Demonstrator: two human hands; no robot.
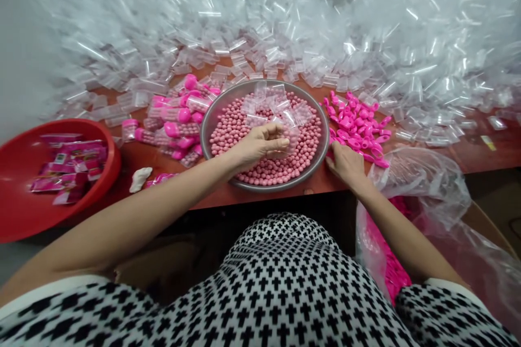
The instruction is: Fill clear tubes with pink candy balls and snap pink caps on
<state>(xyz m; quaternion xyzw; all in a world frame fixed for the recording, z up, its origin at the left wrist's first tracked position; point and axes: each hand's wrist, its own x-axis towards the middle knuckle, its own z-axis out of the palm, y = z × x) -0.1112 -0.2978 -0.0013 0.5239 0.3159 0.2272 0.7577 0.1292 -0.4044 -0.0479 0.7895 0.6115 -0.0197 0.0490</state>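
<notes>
- A person's left hand (260, 146) is poised over a grey bowl (204, 138) of pink beads (230, 135), its fingers closed around a transparent container (291, 135).
- The right hand (345, 164) rests at the bowl's right side, fingertips against the near edge of a heap of bright pink caps (362, 124); whether those fingers grip a cap cannot be told, as the hand hides them.
- More transparent tubes (264, 98) lie on top of the beads toward the far side of the bowl, which stands near the front edge of a reddish-brown tabletop (472, 154).
- Left of the bowl, bead-filled containers with pink tops (177, 114) lie in a loose pile.
- At far left, a red basin (114, 157) holds pink printed packets (75, 165); one bears a pale square patch (60, 158), but the lettering is too small to read.
- A small white-and-yellow slip (488, 142) lies at the right, its print, if any, illegible.
- Behind everything rises a bank of transparent plastic pieces (244, 21), blurred toward the top.
- A crumpled white object (140, 179) sits between basin and bowl; at right, a see-through bag (439, 184) with bright pink contents (391, 260) hangs by the edge.
</notes>
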